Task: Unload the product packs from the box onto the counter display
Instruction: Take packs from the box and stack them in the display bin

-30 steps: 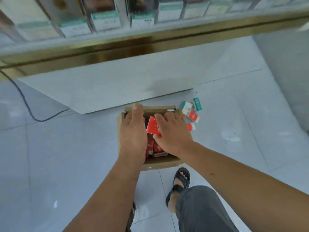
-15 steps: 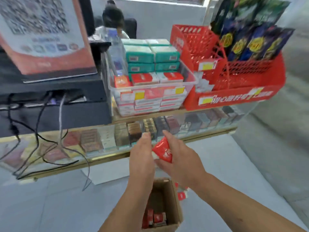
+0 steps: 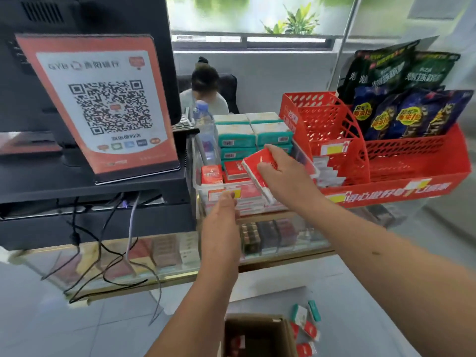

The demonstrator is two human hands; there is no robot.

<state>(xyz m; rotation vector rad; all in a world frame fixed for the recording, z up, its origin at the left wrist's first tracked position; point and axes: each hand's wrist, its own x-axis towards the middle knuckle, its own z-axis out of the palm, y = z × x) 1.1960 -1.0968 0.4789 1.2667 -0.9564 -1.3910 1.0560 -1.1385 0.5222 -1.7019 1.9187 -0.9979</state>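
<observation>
Placing step, mid-task. The right hand (image 3: 286, 176) grips a red-and-white rectangular product pack (image 3: 253, 163), fingers over its far edge and thumb on the near face. The pack is tilted and held just above the near right part of the clear plastic display bin (image 3: 197, 182) on the glass counter (image 3: 177, 253). It is not set down yet.

The left hand (image 3: 223, 217) reaches to the bin's near wall, fingertips at the yellow price label (image 3: 235, 194). Its fingers look fairly straight and hold nothing, so it is probably steadying the bin. Touching or just short, can't tell.

The bin already has flat red packs (image 3: 235, 170) in the near rows and green-and-white packs (image 3: 255, 134) stacked at the far side. The brown cardboard box (image 3: 288, 333) sits on the floor at the near edge with a few red packs visible inside. Loose packs on the floor (image 3: 305, 320) lie just right of it. A red plastic basket rack (image 3: 386, 161) stands right of the bin.

Next move, my guess: level the pack, lower it onto the red rows rather than the green stack, let go, then back down to the box. Risk: the tilted pack catches the bin's rim.
</observation>
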